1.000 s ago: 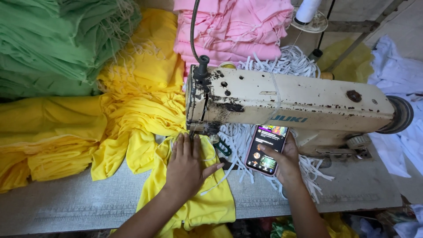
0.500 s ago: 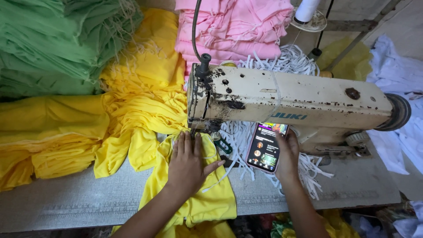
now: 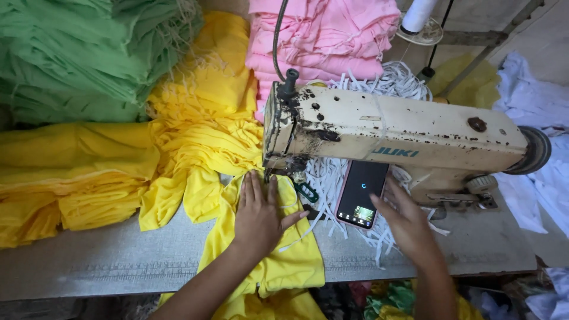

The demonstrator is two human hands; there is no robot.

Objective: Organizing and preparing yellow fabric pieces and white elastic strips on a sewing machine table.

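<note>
My left hand (image 3: pixel 259 214) lies flat, palm down, on a yellow garment piece (image 3: pixel 284 261) just in front of the needle of a worn cream sewing machine (image 3: pixel 391 133). A smartphone (image 3: pixel 361 194) with a lit, mostly dark screen rests on white fabric strips (image 3: pixel 332 178) under the machine's arm. My right hand (image 3: pixel 409 224) is beside the phone's right edge, fingers spread, fingertips at its side and not wrapped around it.
Stacks of green cloth (image 3: pixel 89 53), yellow cloth (image 3: pixel 71 172) and pink cloth (image 3: pixel 326 35) crowd the back and left of the grey table (image 3: pixel 106 261). A white thread cone (image 3: pixel 418 15) stands behind the machine. White fabric (image 3: pixel 539 106) lies at right.
The phone has gone from being held in my right hand to resting on the white strips, its screen mostly dark. My left hand stayed on the yellow piece.
</note>
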